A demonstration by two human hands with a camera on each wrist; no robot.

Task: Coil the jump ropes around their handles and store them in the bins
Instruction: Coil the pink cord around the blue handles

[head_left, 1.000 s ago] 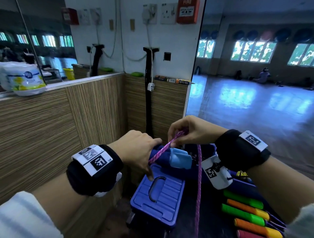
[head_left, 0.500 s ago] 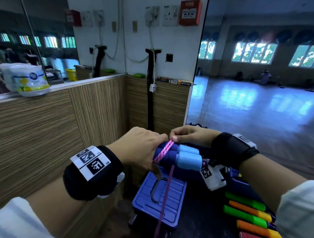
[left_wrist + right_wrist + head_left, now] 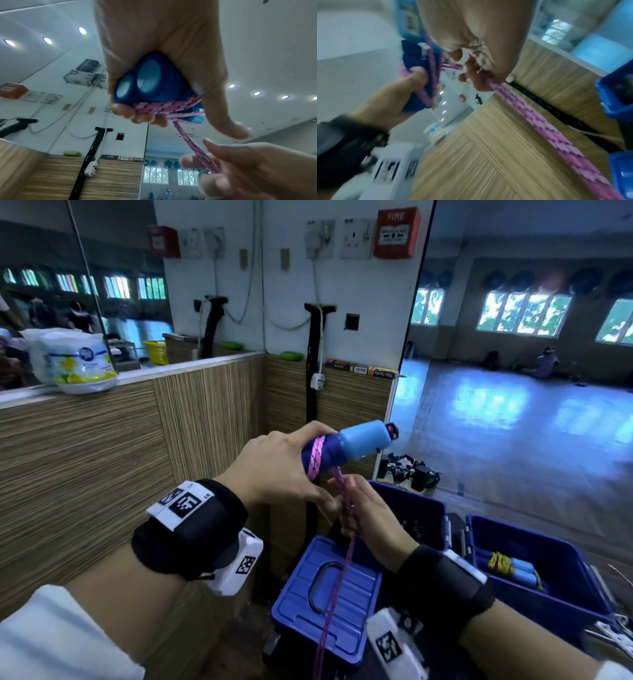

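Handles (image 3: 346,448): raised since a second ago, gripped by left hand (image 3: 274,470).
Rope (image 3: 342,529): right hand (image 3: 370,518) pinched it below; another turn underway.

Our left hand (image 3: 274,470) is raised in front of us, fingers and thumb curled round the paired handles (image 3: 346,445). Just below it, our right hand (image 3: 370,517) is turned palm-up, its fingers pinching the pink rope (image 3: 334,597). Both forearms reach forward, each wrist wearing a black band.
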